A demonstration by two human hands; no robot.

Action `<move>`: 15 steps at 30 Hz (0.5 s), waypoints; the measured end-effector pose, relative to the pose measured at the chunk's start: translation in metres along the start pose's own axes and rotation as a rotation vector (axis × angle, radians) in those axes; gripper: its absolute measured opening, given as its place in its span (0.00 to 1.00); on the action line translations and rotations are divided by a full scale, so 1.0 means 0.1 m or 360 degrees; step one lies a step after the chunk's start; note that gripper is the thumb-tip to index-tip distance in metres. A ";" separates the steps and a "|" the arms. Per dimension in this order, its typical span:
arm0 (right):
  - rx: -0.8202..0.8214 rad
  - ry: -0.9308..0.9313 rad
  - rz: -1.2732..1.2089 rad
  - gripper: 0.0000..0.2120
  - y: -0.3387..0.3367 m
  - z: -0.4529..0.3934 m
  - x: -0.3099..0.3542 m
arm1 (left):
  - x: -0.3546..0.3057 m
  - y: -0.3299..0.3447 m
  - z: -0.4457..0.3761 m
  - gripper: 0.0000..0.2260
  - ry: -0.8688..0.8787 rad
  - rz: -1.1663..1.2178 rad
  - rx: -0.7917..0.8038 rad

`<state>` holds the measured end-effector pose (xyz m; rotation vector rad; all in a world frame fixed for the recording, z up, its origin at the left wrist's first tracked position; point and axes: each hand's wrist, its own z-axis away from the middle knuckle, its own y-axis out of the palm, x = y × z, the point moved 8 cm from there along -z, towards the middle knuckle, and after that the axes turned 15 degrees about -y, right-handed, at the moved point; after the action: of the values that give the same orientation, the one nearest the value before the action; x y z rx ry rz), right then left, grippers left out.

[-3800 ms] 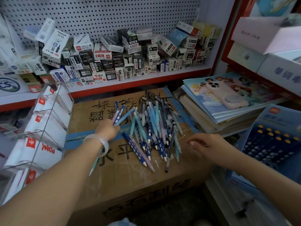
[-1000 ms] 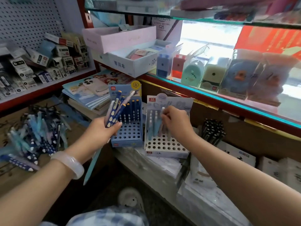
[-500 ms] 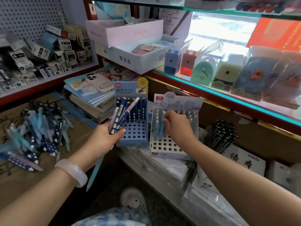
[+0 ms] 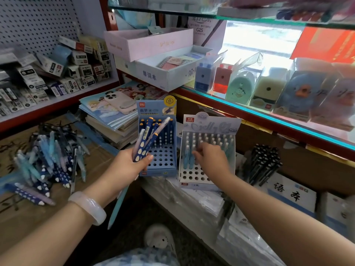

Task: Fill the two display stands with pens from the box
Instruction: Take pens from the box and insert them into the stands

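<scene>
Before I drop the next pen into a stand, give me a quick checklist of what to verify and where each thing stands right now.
1. Pens in the left hand: ok, it grips a bunch of dark blue pens.
2. Free holes in the blue stand: ok, most holes are open.
3. Free holes in the white stand: ok, the front rows are open.
4. Right hand free to take a pen: cannot tell, its fingers are down among the white stand's pens.
5. Supply: ok, a pile of pens lies on the cardboard box.
</scene>
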<state>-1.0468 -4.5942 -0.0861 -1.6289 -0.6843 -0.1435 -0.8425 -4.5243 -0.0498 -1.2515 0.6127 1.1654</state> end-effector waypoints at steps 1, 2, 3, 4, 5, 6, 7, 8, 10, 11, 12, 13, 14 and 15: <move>-0.0083 -0.0021 -0.0061 0.10 -0.09 0.01 0.04 | 0.00 0.01 0.00 0.09 -0.0002 0.0006 0.0020; -0.0163 -0.0049 -0.0170 0.09 -0.19 0.01 0.11 | 0.00 0.03 0.00 0.08 -0.0002 0.0002 0.0045; -0.0223 -0.0069 -0.0372 0.09 -0.27 0.01 0.20 | 0.01 0.06 0.00 0.07 -0.0006 -0.0016 0.0077; -0.0230 -0.0057 -0.0674 0.10 -0.31 0.00 0.29 | 0.01 0.11 0.00 0.05 -0.0009 -0.0037 0.0110; -0.0180 -0.0015 -0.1038 0.10 -0.31 -0.01 0.39 | 0.00 0.16 0.01 0.04 -0.0002 -0.0048 0.0140; -0.0111 0.0048 -0.1365 0.11 -0.28 -0.01 0.48 | -0.02 0.21 0.03 0.05 0.0021 -0.0048 0.0172; -0.0066 0.0094 -0.1598 0.11 -0.28 -0.01 0.56 | -0.04 0.26 0.05 0.06 0.0043 -0.0039 0.0202; -0.0053 0.0117 -0.1722 0.10 -0.29 -0.02 0.61 | -0.05 0.30 0.07 0.06 0.0059 -0.0025 0.0224; -0.0059 0.0121 -0.1808 0.08 -0.34 -0.03 0.64 | -0.07 0.32 0.08 0.05 0.0064 0.0001 0.0233; -0.0064 0.0111 -0.1800 0.08 -0.37 -0.04 0.63 | -0.08 0.32 0.08 0.05 0.0071 0.0009 0.0231; -0.0073 0.0092 -0.1777 0.08 -0.40 -0.04 0.61 | -0.09 0.31 0.07 0.05 0.0085 0.0005 0.0240; -0.0085 0.0078 -0.1769 0.08 -0.44 -0.04 0.59 | -0.10 0.32 0.07 0.05 0.0095 -0.0010 0.0257; -0.0107 0.0072 -0.1779 0.09 -0.48 -0.05 0.56 | -0.11 0.32 0.07 0.05 0.0106 -0.0033 0.0273; -0.0141 0.0078 -0.1808 0.09 -0.54 -0.05 0.54 | -0.11 0.34 0.07 0.05 0.0115 -0.0059 0.0289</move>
<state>-1.0288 -4.5791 -0.0135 -1.1332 -1.5092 -1.0311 -0.8787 -4.5246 -0.0512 -1.1490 0.7294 1.0139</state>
